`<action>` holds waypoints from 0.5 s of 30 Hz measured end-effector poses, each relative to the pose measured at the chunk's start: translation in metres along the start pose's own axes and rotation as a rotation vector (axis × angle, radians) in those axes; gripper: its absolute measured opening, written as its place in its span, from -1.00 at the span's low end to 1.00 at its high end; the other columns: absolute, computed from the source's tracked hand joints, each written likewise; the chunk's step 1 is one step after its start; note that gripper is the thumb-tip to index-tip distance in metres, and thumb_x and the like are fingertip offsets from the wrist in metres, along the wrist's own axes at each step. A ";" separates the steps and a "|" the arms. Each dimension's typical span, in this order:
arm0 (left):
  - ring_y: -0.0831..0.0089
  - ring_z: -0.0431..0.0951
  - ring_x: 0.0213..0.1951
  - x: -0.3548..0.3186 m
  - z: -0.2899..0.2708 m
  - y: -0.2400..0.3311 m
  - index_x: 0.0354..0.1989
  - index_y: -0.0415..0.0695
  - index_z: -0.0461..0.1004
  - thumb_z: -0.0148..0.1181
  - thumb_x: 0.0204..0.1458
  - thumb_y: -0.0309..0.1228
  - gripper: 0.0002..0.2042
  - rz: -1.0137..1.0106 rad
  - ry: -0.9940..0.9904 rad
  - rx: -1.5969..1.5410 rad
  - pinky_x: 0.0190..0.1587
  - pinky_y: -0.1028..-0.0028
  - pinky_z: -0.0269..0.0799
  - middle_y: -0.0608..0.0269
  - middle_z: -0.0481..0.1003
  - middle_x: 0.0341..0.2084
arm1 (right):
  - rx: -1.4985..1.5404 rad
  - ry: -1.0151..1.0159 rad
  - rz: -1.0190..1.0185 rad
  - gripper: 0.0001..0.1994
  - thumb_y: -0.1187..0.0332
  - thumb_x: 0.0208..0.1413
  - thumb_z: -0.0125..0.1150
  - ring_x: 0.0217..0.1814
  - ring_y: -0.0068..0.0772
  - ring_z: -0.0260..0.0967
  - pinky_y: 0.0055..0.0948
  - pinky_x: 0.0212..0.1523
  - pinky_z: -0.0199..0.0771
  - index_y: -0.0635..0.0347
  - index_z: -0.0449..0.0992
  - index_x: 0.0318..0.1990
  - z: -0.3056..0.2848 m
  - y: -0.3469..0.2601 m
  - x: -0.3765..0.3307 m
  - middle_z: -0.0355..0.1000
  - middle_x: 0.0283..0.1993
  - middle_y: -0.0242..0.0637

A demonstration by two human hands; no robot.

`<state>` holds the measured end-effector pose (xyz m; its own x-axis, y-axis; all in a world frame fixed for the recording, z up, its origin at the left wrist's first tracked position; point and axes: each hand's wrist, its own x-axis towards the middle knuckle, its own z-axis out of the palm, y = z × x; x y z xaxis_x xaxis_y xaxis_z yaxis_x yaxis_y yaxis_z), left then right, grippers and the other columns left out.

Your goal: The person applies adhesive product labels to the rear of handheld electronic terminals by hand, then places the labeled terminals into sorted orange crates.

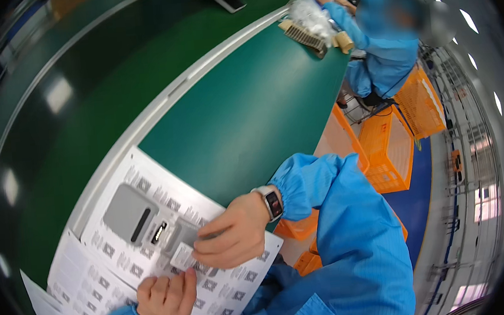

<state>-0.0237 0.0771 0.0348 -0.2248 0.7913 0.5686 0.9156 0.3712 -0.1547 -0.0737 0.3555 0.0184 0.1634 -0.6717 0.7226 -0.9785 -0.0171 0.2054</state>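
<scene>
My right hand (235, 234), with a watch (272, 202) on its wrist, pinches a small white rectangular piece (182, 256) at its fingertips. Just below it, my left hand (167, 298) is closed with curled fingers, one fingertip close to the white piece; whatever lies inside them is hidden. Beyond both hands rests a light grey rounded case (126, 209) with a dark slot. Beside that case are a small part with a dark metallic opening (158, 233) and a grey block (179, 232), partly behind my right fingers. Printed sheets with square codes (109, 249) lie under everything.
A green table (241, 107) with a pale raised edge (182, 82) stretches away to the right. At its far end, a co-worker in blue (384, 56) sits near a brush (303, 38) and clear plastic bags (311, 17). Orange crates (386, 149) stand on the floor at right.
</scene>
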 end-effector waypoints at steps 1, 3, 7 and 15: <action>0.44 0.41 -0.37 -0.001 0.001 0.001 -0.18 -0.08 0.68 0.21 0.02 -0.45 -0.79 -0.010 -0.003 0.000 -0.22 0.38 0.31 0.34 0.46 -0.33 | 0.000 -0.008 0.002 -0.84 0.40 0.14 0.17 -0.07 -0.10 0.51 -0.24 -0.11 0.57 0.32 0.59 -0.34 0.001 0.000 -0.001 0.54 -0.10 -0.04; 0.46 0.41 -0.33 -0.006 0.001 0.003 -0.14 -0.08 0.68 0.19 0.04 -0.45 -0.77 -0.026 -0.020 0.000 -0.25 0.43 0.33 0.34 0.46 -0.30 | 0.011 -0.020 -0.017 -0.85 0.39 0.10 0.18 -0.09 -0.15 0.50 -0.26 -0.13 0.57 0.30 0.59 -0.37 0.003 0.001 -0.003 0.56 -0.13 -0.06; 0.47 0.39 -0.36 -0.013 0.008 0.005 -0.16 -0.11 0.70 0.36 -0.13 -0.48 -0.72 -0.042 -0.006 -0.009 -0.26 0.41 0.32 0.37 0.46 -0.38 | 0.045 0.011 -0.018 -0.85 0.40 0.06 0.17 -0.17 -0.27 0.51 -0.32 -0.19 0.58 0.29 0.58 -0.40 0.007 0.004 0.001 0.58 -0.21 -0.12; 0.50 0.35 -0.41 -0.014 0.022 0.006 -0.22 -0.15 0.69 0.26 -0.08 -0.44 -0.77 -0.002 0.143 -0.011 -0.32 0.47 0.26 0.40 0.36 -0.48 | 0.028 0.005 0.019 -0.91 0.45 -0.06 0.16 -0.25 -0.39 0.49 -0.40 -0.36 0.57 0.25 0.58 -0.44 0.016 0.000 -0.002 0.60 -0.29 -0.23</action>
<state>-0.0225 0.0787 0.0081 -0.1769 0.7130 0.6785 0.9189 0.3666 -0.1456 -0.0759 0.3451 0.0060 0.1452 -0.6685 0.7294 -0.9846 -0.0252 0.1729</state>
